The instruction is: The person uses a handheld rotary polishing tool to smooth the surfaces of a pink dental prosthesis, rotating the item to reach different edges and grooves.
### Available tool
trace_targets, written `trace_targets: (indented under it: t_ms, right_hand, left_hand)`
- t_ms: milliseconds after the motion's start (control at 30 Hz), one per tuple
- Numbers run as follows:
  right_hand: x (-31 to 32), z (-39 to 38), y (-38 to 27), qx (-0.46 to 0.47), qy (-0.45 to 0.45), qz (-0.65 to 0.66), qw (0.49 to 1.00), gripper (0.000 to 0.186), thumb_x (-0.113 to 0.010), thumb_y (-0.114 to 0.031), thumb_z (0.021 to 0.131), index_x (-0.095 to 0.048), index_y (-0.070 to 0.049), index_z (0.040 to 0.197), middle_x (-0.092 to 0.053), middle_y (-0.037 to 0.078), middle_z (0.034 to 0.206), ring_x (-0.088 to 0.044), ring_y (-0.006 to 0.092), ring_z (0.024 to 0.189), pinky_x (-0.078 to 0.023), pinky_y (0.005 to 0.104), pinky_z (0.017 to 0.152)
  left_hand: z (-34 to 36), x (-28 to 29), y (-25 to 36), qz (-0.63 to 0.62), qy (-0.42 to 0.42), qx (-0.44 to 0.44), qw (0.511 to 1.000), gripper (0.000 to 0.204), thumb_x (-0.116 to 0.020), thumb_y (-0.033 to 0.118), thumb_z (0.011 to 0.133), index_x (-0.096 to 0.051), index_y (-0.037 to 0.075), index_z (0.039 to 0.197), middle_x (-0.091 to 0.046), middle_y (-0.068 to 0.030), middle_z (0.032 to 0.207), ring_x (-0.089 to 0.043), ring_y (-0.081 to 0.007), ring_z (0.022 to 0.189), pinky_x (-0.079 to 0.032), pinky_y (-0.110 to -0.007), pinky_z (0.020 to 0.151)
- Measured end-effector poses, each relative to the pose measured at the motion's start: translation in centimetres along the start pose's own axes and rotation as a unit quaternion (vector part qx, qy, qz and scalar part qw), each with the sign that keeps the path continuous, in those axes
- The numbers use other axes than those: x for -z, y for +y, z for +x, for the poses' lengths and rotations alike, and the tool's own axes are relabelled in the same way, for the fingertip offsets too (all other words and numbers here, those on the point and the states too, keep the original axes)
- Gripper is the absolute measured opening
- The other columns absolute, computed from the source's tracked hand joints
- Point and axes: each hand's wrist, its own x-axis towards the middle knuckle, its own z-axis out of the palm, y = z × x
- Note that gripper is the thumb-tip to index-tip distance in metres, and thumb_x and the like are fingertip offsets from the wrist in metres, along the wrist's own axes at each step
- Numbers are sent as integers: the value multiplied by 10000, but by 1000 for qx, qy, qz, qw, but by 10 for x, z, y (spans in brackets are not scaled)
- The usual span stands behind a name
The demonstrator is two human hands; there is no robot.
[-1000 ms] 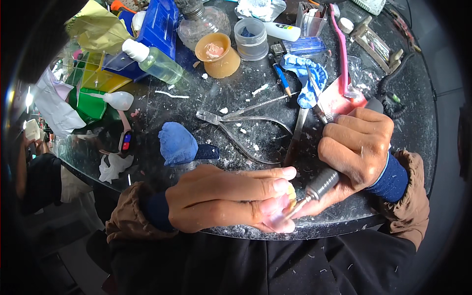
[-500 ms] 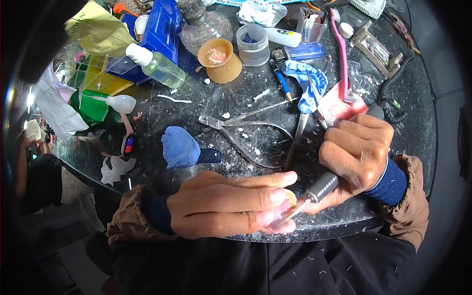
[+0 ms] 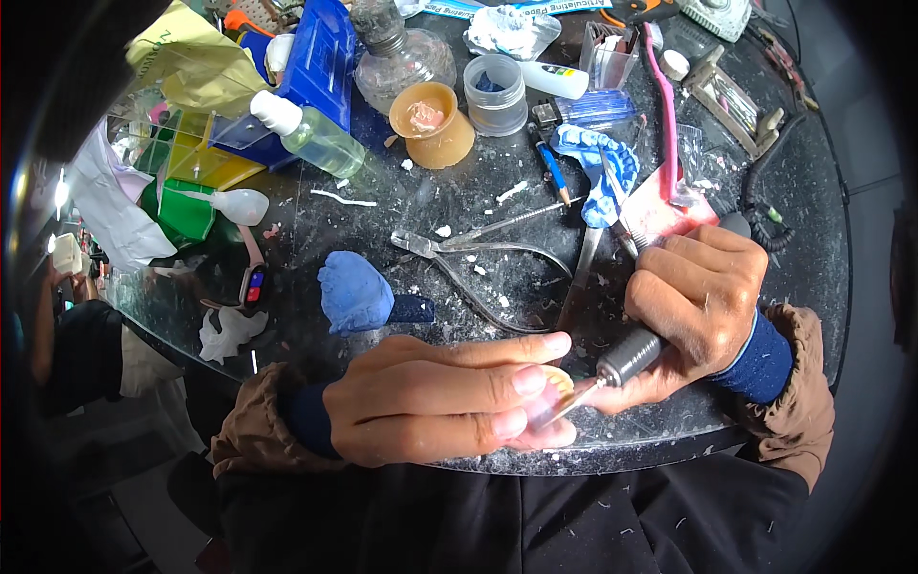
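Observation:
Near the table's front edge, my left hand (image 3: pixel 430 400) grips a pink denture (image 3: pixel 547 402) with yellowish teeth; my fingers cover much of it. My right hand (image 3: pixel 698 297) is wrapped round a black rotary handpiece (image 3: pixel 633 354). The thin metal bit (image 3: pixel 578 394) at its tip lies against or just over the denture; actual contact is hard to make out. Just beyond my left hand rests a blue plaster cast (image 3: pixel 354 292). Metal pliers (image 3: pixel 459 263) lie on the dusty table past both hands.
Beyond the pliers stand a tan rubber bowl (image 3: pixel 440 139), a clear jar (image 3: pixel 495 100) and a spray bottle (image 3: pixel 320 143). A blue horseshoe-shaped dental model (image 3: pixel 612 172), a pencil (image 3: pixel 552 172) and a pink toothbrush (image 3: pixel 665 115) lie farther right. A wristband (image 3: pixel 253 277) is at left.
The handpiece bit and the denture have shifted slightly against each other, and more of the teeth shows. The table's things sit a little lower and to the right in view.

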Motion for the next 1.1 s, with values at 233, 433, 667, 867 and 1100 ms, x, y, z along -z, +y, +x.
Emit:
trace_targets:
  t_ms: [233, 433, 667, 867, 1100]
  right_hand:
    - [8, 6, 0, -4, -22, -21, 1000, 579, -732, -599, 641, -430, -119, 520, -411, -20, 486, -460, 123, 395, -292, 246, 373]
    - [7, 1, 1, -10, -22, -29, 999, 647, -757, -662, 541, -418, -112, 544, -380, 5, 504, -420, 172, 398, -270, 282, 404]
    - [6, 2, 3, -3, -16, -23, 1000, 623, -763, -630, 557, -413, -114, 541, -362, -2, 496, -402, 166, 383, -257, 288, 388]
    - [5, -1, 3, 14, -36, -21, 999, 627, -758, -632, 562, -398, -119, 538, -335, -7, 492, -392, 164, 380, -251, 290, 388]
    - [2, 0, 0, 11, -29, -2, 1000, 612, -757, -609, 567, -391, -120, 532, -345, -4, 484, -396, 161, 377, -251, 289, 381]
  left_hand:
    - [8, 13, 3, -12, -96, 29, 995, 368, -810, -33, 659, -594, -64, 956, -648, -200, 998, -678, -339, 909, -593, -379, 790]
    - [13, 27, 4, -48, -191, 76, 978, 455, -800, -56, 657, -570, -52, 1050, -606, -204, 1109, -640, -355, 1009, -555, -419, 874]
    - [13, 23, 6, -51, -175, 81, 980, 446, -772, -67, 683, -570, -53, 1081, -591, -200, 1140, -634, -354, 1025, -543, -429, 898]
    - [24, 33, 4, -42, -258, 111, 959, 474, -762, -47, 696, -563, -46, 1126, -560, -203, 1206, -604, -340, 1091, -533, -407, 926]
    - [10, 31, 11, -67, -239, 167, 954, 468, -748, -59, 709, -563, -39, 1138, -552, -205, 1216, -614, -343, 1074, -518, -405, 948]
